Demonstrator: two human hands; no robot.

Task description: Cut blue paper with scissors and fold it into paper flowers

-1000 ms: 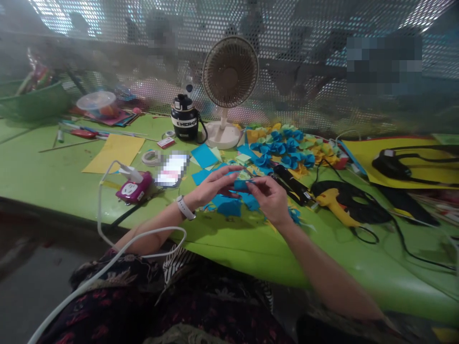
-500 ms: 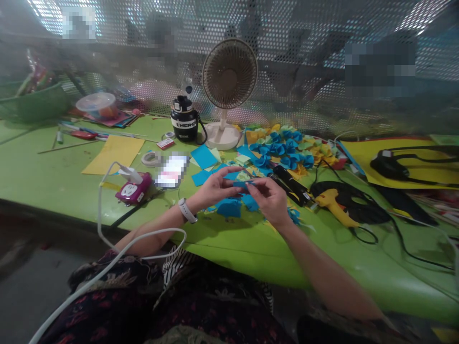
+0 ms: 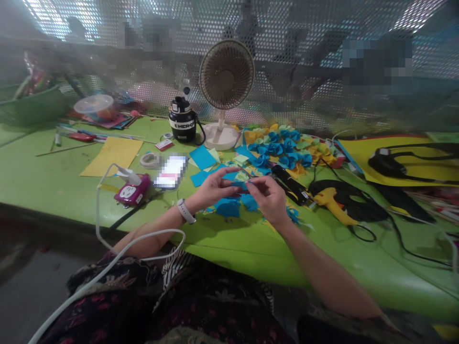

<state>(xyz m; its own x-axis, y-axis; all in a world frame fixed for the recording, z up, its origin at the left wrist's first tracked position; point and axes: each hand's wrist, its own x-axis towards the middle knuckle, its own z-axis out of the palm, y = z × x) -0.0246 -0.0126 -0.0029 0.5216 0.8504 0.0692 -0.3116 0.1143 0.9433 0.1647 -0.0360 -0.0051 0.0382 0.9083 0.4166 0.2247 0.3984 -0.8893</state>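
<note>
Blue paper (image 3: 237,184), left hand (image 3: 215,185) and right hand (image 3: 270,198) fingers (image 3: 255,188) clamped on it, green tabletop (image 3: 211,236) extending to near edge (image 3: 247,265)

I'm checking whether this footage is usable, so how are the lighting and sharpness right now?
Head view: bright light glares through the mesh toward both upper corners; head view: a soft shadow darkens the table below the left hand and right hand; head view: the green basket is hazy, the held blue paper soft, the phone screen pixelated.
</note>
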